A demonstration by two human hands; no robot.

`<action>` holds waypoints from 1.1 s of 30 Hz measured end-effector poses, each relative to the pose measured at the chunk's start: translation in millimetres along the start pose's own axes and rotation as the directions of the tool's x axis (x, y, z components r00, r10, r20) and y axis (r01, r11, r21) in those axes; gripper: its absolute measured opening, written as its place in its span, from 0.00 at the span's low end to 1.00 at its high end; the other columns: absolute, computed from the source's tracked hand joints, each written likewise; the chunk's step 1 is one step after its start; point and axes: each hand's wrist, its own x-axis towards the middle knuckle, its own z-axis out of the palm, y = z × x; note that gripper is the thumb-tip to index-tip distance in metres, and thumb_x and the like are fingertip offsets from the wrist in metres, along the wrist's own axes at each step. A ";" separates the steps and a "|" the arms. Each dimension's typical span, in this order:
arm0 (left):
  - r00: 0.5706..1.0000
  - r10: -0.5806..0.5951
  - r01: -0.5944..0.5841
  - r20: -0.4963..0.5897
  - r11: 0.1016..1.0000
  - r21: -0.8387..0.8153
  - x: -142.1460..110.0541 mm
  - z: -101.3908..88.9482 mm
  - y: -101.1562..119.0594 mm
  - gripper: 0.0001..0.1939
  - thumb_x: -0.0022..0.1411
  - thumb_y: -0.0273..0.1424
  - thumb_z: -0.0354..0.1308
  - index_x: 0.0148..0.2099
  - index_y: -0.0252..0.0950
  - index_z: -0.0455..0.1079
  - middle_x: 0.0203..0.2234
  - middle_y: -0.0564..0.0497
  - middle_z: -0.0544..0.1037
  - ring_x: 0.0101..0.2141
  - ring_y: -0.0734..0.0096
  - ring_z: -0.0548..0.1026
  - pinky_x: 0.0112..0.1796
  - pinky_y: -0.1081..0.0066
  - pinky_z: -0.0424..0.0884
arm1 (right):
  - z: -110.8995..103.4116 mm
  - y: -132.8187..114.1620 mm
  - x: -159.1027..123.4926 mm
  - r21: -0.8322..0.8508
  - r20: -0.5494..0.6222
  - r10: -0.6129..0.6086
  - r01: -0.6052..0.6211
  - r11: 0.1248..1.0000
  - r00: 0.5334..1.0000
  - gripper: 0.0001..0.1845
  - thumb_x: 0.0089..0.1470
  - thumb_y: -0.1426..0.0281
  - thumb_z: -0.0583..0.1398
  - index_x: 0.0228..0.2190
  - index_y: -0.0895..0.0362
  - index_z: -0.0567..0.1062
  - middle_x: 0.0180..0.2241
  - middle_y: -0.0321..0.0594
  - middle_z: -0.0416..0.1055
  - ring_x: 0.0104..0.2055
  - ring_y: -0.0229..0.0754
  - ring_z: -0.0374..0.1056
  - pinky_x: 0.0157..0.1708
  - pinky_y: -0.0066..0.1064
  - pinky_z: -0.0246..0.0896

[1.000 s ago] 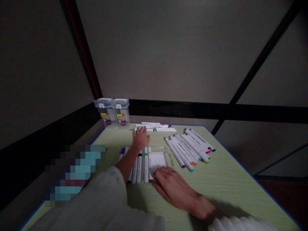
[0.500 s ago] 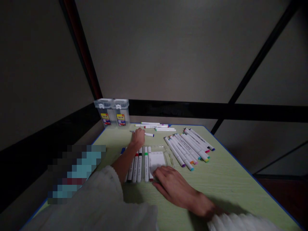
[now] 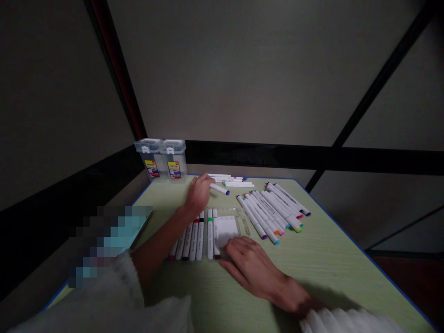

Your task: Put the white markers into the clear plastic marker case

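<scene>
My left hand (image 3: 198,193) is stretched over the far middle of the green table (image 3: 322,263), fingers closed round a white marker (image 3: 219,188) with a dark blue cap that sticks out to the right. Under my forearm a clear flat marker case (image 3: 229,229) holds a row of white markers (image 3: 194,238) with coloured caps. My right hand (image 3: 248,266) rests flat on the case's near right corner, fingers spread.
Several loose markers (image 3: 272,212) lie in a fanned row right of the case, and a few more (image 3: 233,181) lie at the far edge. Two clear plastic boxes (image 3: 161,159) stand at the back left. A blurred object (image 3: 107,243) sits at the left edge.
My left hand closed on a marker at the far edge and lifted it, turning it so its capped end points right. My right hand stayed on the case.
</scene>
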 end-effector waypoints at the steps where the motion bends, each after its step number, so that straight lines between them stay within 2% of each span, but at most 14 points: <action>1: 0.995 0.066 -0.072 -0.074 0.993 -0.089 -5.7 -4.3 1.8 0.14 0.55 0.20 0.45 0.36 0.35 0.70 0.35 0.48 0.71 0.40 0.65 0.68 0.44 0.66 0.63 | -0.5 0.4 -0.7 -0.010 -0.051 -0.018 0.017 1.000 0.999 0.12 0.57 0.69 0.48 0.26 0.58 0.66 0.25 0.38 0.65 0.28 0.40 0.59 0.30 0.32 0.53; 4: 0.981 0.143 -0.165 -0.128 0.969 -0.183 -27.8 -12.8 5.3 0.12 0.55 0.20 0.47 0.33 0.34 0.70 0.32 0.49 0.71 0.38 0.67 0.69 0.42 0.66 0.65 | -2.1 1.6 -2.1 -0.040 -0.220 -0.068 0.061 0.997 0.973 0.17 0.58 0.71 0.45 0.22 0.58 0.65 0.21 0.38 0.63 0.24 0.38 0.56 0.26 0.31 0.50; 7: 0.960 0.227 -0.266 -0.164 0.922 -0.281 -50.0 -14.3 4.0 0.11 0.55 0.19 0.47 0.33 0.33 0.70 0.37 0.47 0.70 0.41 0.67 0.68 0.44 0.65 0.65 | -3.5 2.7 -2.5 -0.062 -0.304 -0.090 0.074 0.995 0.949 0.17 0.57 0.73 0.45 0.21 0.58 0.65 0.20 0.38 0.62 0.23 0.38 0.55 0.24 0.31 0.48; 10: 0.956 0.235 -0.283 -0.178 0.900 -0.332 -64.1 -11.5 -2.1 0.13 0.55 0.18 0.46 0.34 0.34 0.70 0.41 0.47 0.69 0.45 0.68 0.66 0.46 0.64 0.64 | -3.7 3.7 -1.9 -0.057 -0.308 -0.073 0.058 0.997 0.949 0.15 0.57 0.74 0.47 0.21 0.59 0.65 0.20 0.38 0.63 0.24 0.38 0.55 0.25 0.30 0.48; 13: 0.943 0.284 -0.327 -0.172 0.884 -0.335 -70.2 -8.1 -6.6 0.14 0.54 0.17 0.47 0.33 0.36 0.71 0.41 0.48 0.69 0.45 0.68 0.65 0.47 0.64 0.63 | -3.5 3.9 -0.9 -0.030 -0.297 -0.058 0.052 0.998 0.953 0.13 0.57 0.73 0.46 0.25 0.59 0.66 0.22 0.39 0.64 0.25 0.38 0.57 0.25 0.30 0.50; 18: 0.923 0.366 -0.384 -0.119 0.855 -0.349 -77.5 -5.5 1.7 0.13 0.57 0.20 0.47 0.35 0.37 0.71 0.39 0.48 0.67 0.43 0.69 0.65 0.45 0.65 0.63 | -3.8 1.7 -1.0 -0.038 -0.255 -0.083 0.076 0.996 0.963 0.12 0.59 0.69 0.46 0.36 0.61 0.67 0.25 0.40 0.67 0.27 0.39 0.60 0.28 0.31 0.54; 21: 0.919 0.392 -0.382 -0.040 0.861 -0.337 -82.6 -4.1 9.2 0.12 0.58 0.23 0.47 0.35 0.37 0.72 0.38 0.48 0.66 0.42 0.68 0.64 0.43 0.66 0.63 | -3.0 1.3 -1.4 -0.059 -0.199 -0.149 0.140 0.988 0.969 0.11 0.58 0.69 0.48 0.38 0.61 0.67 0.25 0.39 0.67 0.27 0.39 0.60 0.28 0.31 0.54; 26: 0.920 0.390 -0.352 0.037 0.864 -0.360 -86.6 1.3 12.2 0.12 0.59 0.25 0.47 0.34 0.37 0.72 0.36 0.48 0.65 0.40 0.68 0.63 0.41 0.68 0.62 | -1.4 2.1 -0.2 -0.070 -0.128 -0.140 0.132 0.989 0.982 0.11 0.58 0.70 0.49 0.33 0.59 0.70 0.25 0.38 0.67 0.27 0.39 0.61 0.28 0.31 0.53; 30: 0.957 0.265 -0.182 0.120 0.867 -0.464 -85.7 4.6 14.3 0.08 0.58 0.28 0.49 0.35 0.36 0.70 0.33 0.50 0.65 0.37 0.70 0.64 0.39 0.69 0.62 | -1.2 2.6 0.7 -0.079 -0.115 -0.127 0.118 0.990 0.985 0.11 0.58 0.70 0.49 0.33 0.59 0.70 0.25 0.38 0.67 0.27 0.39 0.61 0.28 0.31 0.53; 33: 0.965 0.204 -0.088 0.166 0.845 -0.528 -84.7 4.1 17.4 0.08 0.57 0.31 0.50 0.35 0.35 0.69 0.30 0.51 0.65 0.34 0.72 0.64 0.37 0.70 0.62 | -0.1 3.1 1.0 -0.076 -0.097 -0.118 0.111 0.991 0.988 0.12 0.58 0.70 0.49 0.31 0.59 0.70 0.25 0.37 0.66 0.27 0.39 0.61 0.28 0.31 0.53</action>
